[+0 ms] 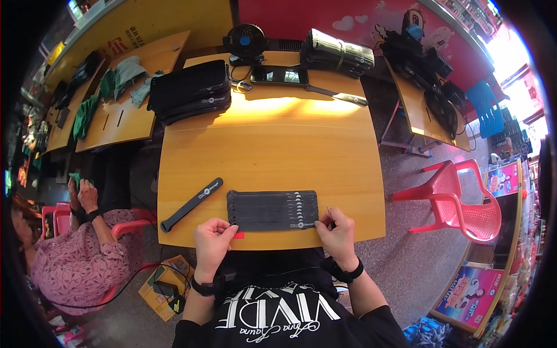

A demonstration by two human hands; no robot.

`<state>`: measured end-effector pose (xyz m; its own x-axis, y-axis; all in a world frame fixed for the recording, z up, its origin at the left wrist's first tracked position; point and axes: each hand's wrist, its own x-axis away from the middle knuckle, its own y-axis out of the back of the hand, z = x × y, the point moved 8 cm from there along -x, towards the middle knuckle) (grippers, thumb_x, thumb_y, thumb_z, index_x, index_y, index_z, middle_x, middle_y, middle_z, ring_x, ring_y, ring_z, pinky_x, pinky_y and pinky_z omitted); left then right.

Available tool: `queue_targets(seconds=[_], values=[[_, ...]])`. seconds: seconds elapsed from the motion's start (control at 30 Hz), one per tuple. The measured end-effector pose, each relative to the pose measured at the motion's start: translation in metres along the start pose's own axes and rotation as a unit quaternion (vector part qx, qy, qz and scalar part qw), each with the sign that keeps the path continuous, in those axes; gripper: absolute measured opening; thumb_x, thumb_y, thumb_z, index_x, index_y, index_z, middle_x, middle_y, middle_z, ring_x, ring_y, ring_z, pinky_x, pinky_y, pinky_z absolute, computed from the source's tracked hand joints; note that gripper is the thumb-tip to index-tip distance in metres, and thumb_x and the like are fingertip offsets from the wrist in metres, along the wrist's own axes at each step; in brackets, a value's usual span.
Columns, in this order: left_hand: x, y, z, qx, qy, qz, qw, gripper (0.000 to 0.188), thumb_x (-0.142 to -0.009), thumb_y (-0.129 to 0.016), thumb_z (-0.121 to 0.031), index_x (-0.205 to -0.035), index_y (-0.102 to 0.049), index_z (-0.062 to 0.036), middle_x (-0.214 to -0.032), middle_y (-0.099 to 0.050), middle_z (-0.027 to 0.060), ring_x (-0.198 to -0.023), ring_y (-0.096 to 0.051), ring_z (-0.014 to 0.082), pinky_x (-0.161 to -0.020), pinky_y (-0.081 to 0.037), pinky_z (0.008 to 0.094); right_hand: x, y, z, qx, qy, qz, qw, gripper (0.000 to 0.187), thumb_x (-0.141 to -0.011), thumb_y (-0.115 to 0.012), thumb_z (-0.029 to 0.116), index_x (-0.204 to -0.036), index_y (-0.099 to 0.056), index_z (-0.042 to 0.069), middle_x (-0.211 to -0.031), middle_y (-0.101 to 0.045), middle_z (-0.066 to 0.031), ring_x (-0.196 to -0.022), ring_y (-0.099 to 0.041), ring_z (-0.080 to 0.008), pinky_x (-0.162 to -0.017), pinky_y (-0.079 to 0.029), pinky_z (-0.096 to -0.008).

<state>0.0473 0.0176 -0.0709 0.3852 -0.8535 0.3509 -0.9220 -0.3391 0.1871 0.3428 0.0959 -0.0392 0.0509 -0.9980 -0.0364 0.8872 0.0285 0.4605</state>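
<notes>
Left fingers (223,228) and right fingers (328,226) pinch corners of the strap row (261,210); a loose strap (192,204) lies left.

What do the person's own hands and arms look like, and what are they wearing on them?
The bare left hand and bare right hand have no gloves. Each wrist wears a dark black band, one left, one right. The black short-sleeved shirt leaves both forearms uncovered; large white lettering marks its front.
</notes>
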Motion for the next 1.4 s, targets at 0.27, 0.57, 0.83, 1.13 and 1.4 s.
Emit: queue_targets(seconds=[0.27, 0.57, 0.83, 1.13, 1.4], values=[[0.002, 0.001, -0.002, 0.011, -0.022, 0.002, 1.000, 0.010, -0.083, -0.069, -0.003, -0.078, -0.063, 0.0045, -0.063, -0.062, 0.0037, -0.047, -0.053, 0.0060, -0.041, -0.041, 0.0204, 0.002, -0.002, -0.002, 0.000, 0.022, -0.006, 1.000, 0.013, -0.073, -0.067, -0.004, -0.071, -0.055, 0.000, -0.060, -0.054, 0.0005, -0.055, -0.047, -0.0056, -0.051, -0.037, -0.0229], [0.020, 0.013, -0.026, -0.075, -0.219, -0.087, 0.969, 0.007, -0.086, -0.065, -0.002, -0.085, -0.062, 0.0042, -0.066, -0.064, 0.0046, -0.057, -0.059, 0.0087, -0.052, -0.045, 0.0215, 0.009, -0.012, 0.044, 0.134, 0.149, -0.008, 0.980, 0.008, -0.079, -0.063, 0.002, -0.082, -0.056, 0.001, -0.071, -0.059, -0.0162, -0.063, -0.060, -0.0322, -0.056, -0.046, -0.0399], [-0.010, -0.030, 0.002, 0.173, 0.048, 0.145, 0.973, 0.018, -0.093, -0.058, -0.009, -0.105, -0.059, 0.0045, -0.085, -0.068, 0.0136, -0.064, -0.066, 0.0152, -0.050, -0.050, 0.0218, 0.000, -0.062, -0.001, -0.208, -0.175, 0.232, 0.934, 0.018, -0.096, -0.053, 0.012, -0.101, -0.063, -0.001, -0.076, -0.068, -0.0083, -0.047, -0.056, -0.0073, -0.040, -0.038, -0.0182], [0.003, -0.004, -0.058, -0.286, -0.307, -0.108, 0.901, 0.043, -0.080, -0.072, -0.019, -0.110, -0.057, 0.0081, -0.068, -0.062, 0.0141, -0.057, -0.061, 0.0273, -0.058, -0.047, 0.0402, -0.014, 0.015, -0.043, -0.045, -0.078, 0.007, 0.996, 0.019, -0.096, -0.051, 0.010, -0.103, -0.062, -0.004, -0.066, -0.063, -0.0059, -0.046, -0.054, -0.0085, -0.042, -0.041, -0.0215], [-0.032, -0.017, -0.051, -0.267, -0.156, -0.056, 0.949, 0.031, -0.076, -0.076, -0.026, -0.068, -0.064, 0.0013, -0.063, -0.062, 0.0197, -0.063, -0.064, 0.0336, -0.057, -0.048, 0.0411, -0.019, -0.003, -0.010, 0.076, 0.005, -0.028, 0.997, 0.016, -0.080, -0.069, 0.012, -0.084, -0.066, -0.004, -0.055, -0.056, -0.0060, -0.051, -0.053, -0.0126, -0.050, -0.042, -0.0308]])
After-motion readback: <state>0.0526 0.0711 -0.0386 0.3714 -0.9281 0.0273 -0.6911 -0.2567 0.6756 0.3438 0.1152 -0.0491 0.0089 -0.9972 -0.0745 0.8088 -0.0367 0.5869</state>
